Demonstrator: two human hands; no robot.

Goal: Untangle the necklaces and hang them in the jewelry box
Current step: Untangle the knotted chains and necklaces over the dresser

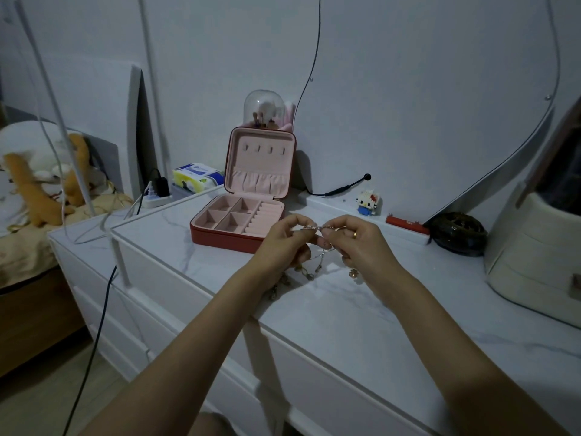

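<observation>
A tangle of thin silver necklaces hangs between my two hands above the white marble dresser top. My left hand pinches one part of the chain at the top. My right hand pinches the chain close beside it, a ring on one finger. Loose chain with small pendants droops below both hands onto the surface. The red jewelry box stands open just behind my left hand. Its pink lid stands upright with a row of small hooks, all bare, above a gathered pocket.
Behind the box stands a glass dome of brushes. A block figure, a red case and a dark round object line the back right. A cream container sits far right. Cables and a power strip lie left.
</observation>
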